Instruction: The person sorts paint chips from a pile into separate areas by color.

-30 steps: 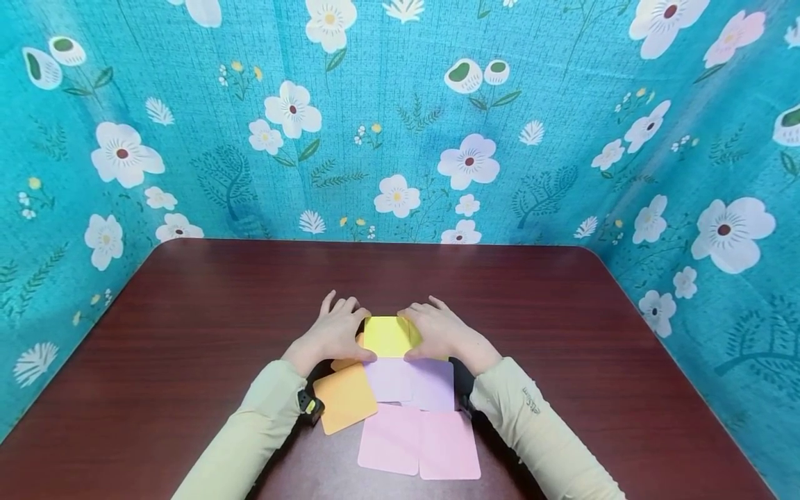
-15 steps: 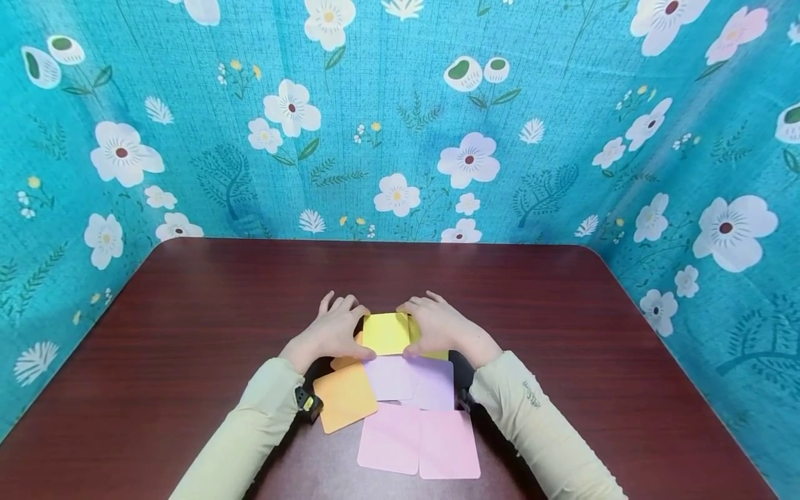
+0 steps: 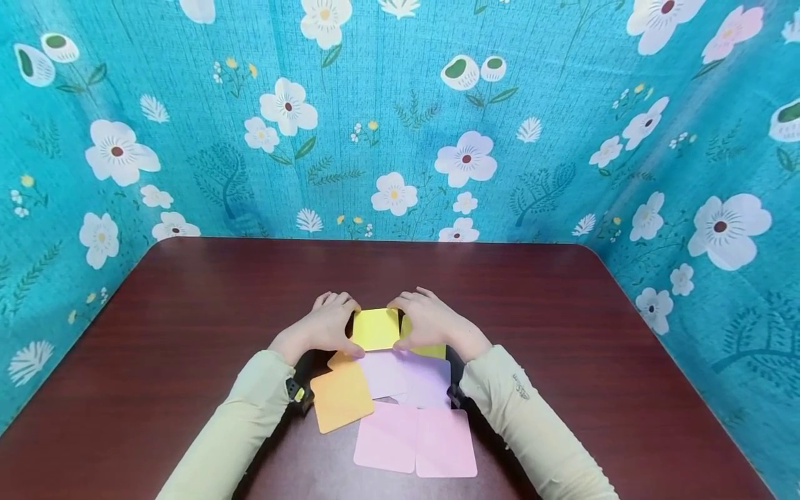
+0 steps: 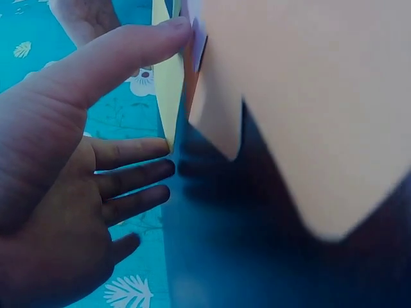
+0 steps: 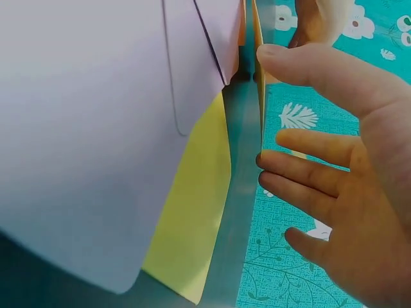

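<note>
At the middle of the table a yellow square card is held up between both hands, just over the other cards. My left hand pinches its left side, thumb on the near edge and fingertips at the far one. On the opposite side my right hand grips it the same way. In the left wrist view the raised yellow card spans from thumb to index fingertip; the right wrist view shows the card nearly edge-on. A second yellow card lies partly hidden under the right hand.
Two overlapping lavender cards lie just nearer than the hands. Two pink cards sit side by side closest to the front. To the left are an orange card and another orange card partly covered. A floral curtain hangs behind the dark table.
Both hands have shifted a little left and away with the yellow card between them. More of the second yellow card shows to its right. The other cards stay put.
</note>
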The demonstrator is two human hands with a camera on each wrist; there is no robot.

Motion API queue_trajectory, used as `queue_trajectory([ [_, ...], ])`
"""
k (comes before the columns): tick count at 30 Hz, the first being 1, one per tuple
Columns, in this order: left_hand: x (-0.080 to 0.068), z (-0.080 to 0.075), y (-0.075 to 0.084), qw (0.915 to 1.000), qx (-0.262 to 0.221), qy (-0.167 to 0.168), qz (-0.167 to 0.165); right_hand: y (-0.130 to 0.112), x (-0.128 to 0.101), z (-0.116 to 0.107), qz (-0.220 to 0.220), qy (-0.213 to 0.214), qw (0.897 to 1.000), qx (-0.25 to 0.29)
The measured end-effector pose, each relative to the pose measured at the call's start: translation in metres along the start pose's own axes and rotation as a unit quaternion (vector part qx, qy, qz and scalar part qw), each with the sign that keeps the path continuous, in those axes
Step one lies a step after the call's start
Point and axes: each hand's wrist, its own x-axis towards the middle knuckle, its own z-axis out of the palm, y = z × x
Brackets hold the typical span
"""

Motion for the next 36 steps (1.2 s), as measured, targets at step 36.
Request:
queue_trajectory([
  [36, 0.007, -0.012, -0.046, 0.9982, -0.018, 0.041, -0.039, -0.005, 0.067, 0.01, 0.014, 0.021, 0.999, -0.019],
])
